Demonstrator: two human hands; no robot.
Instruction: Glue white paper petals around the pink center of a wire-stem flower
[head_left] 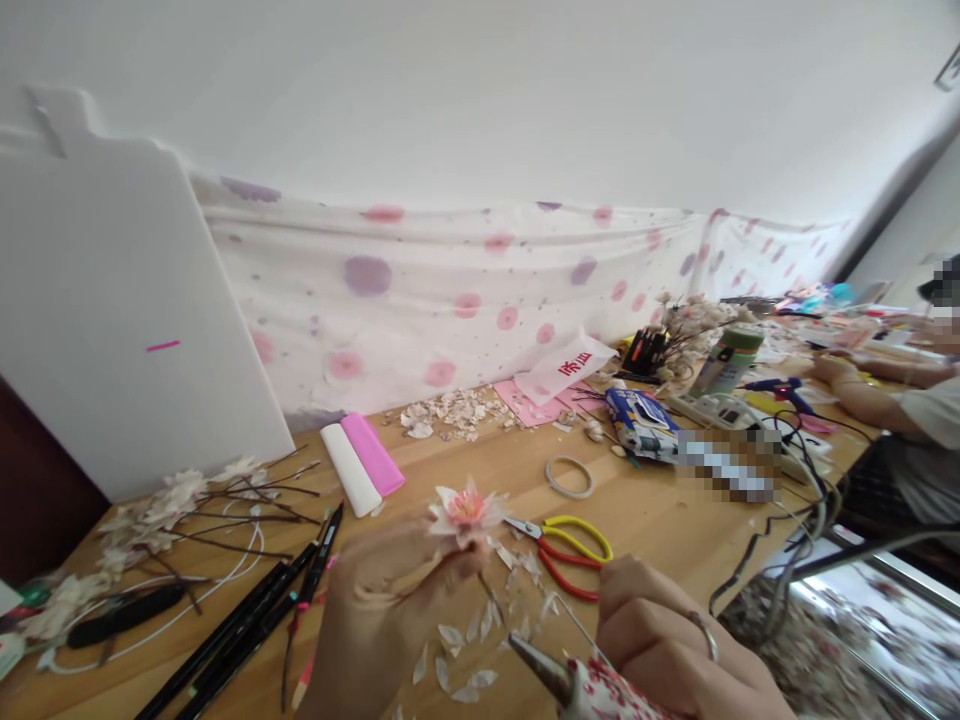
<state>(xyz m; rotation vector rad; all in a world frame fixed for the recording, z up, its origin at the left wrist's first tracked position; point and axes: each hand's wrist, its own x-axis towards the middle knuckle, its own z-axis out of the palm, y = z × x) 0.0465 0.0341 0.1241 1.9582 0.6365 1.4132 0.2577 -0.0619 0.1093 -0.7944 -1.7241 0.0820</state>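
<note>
My left hand [390, 590] pinches an artificial flower [469, 505] with pale petals and a pink centre. Its thin stem [493, 600] slants down below my fingers. My right hand [675, 640], a ring on one finger, is curled round a hot glue gun [615, 692] with a red-patterned white body. The gun's metal nozzle [536, 668] points up and left toward the flower; the grip is hidden. Loose translucent petals [457, 680] lie on the table beneath the hands. Just beyond my right hand rest scissors [574, 550] with yellow and red handles.
Flower twigs [172, 510] and black marker pens [240, 620] lie to the left, near pink and white rolls [373, 455]. A tape ring [568, 477], a blue packet [641, 425], a spray can [727, 362] and cables [814, 500] are right. Another person's arm [862, 395] rests farther along.
</note>
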